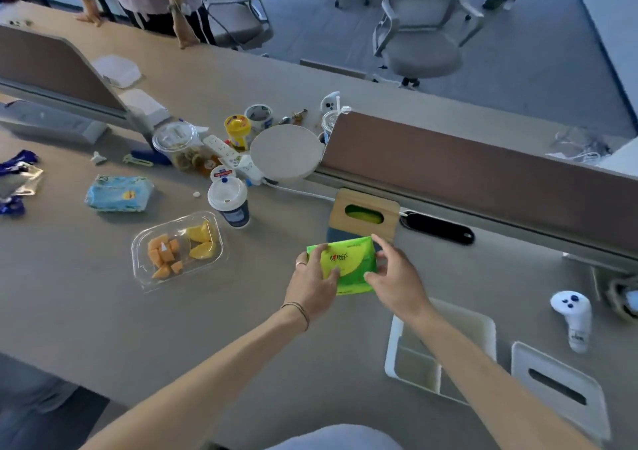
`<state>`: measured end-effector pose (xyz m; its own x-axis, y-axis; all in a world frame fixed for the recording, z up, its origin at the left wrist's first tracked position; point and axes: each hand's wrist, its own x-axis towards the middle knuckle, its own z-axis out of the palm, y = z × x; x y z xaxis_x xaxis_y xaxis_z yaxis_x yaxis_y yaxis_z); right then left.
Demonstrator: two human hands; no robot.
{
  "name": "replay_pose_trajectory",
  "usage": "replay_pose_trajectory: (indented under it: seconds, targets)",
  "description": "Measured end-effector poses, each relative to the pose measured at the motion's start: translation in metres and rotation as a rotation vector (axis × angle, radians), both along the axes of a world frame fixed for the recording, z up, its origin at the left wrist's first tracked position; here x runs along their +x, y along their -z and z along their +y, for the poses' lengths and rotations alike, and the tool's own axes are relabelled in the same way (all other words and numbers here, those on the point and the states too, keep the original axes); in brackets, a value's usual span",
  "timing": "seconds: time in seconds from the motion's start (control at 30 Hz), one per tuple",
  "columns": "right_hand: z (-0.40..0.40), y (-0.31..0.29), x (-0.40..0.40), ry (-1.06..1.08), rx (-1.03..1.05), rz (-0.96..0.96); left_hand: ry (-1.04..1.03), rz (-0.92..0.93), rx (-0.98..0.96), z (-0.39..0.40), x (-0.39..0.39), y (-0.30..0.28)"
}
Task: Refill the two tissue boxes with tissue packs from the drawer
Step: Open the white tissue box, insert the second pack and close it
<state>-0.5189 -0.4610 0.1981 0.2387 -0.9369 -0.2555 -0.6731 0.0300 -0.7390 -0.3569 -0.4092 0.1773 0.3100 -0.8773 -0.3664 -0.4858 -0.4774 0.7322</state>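
Note:
A bright green tissue pack (pixel 348 259) is held flat above the desk between both hands. My left hand (pixel 312 282) grips its left side, thumb on top. My right hand (pixel 397 278) holds its right edge. Just behind it stands a tissue box with a wooden lid (pixel 366 204); green shows through the lid's slot. To the lower right, an open white tissue box base (pixel 407 360) lies on the desk, partly hidden by my right forearm. Its white lid (pixel 559 387) with a dark slot lies beside it.
A clear tray of cut fruit (pixel 177 249), a lidded paper cup (pixel 229 201) and a blue wet-wipe pack (pixel 119 193) sit to the left. A white controller (pixel 571 315) lies at right. A brown divider (pixel 483 173) runs behind the box. A person stands at the far edge.

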Motion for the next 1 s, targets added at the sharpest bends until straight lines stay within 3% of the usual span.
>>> replay_pose_trajectory:
  seconds: [0.47, 1.0]
  targets:
    - [0.069, 0.003, -0.190, 0.224, 0.005, 0.090, 0.321, -0.020, -0.052, 0.025, -0.176, -0.001]
    - [0.071, 0.043, -0.209, 0.195, 0.187, 0.118, 0.364, -0.135, 0.062, 0.012, -0.203, 0.031]
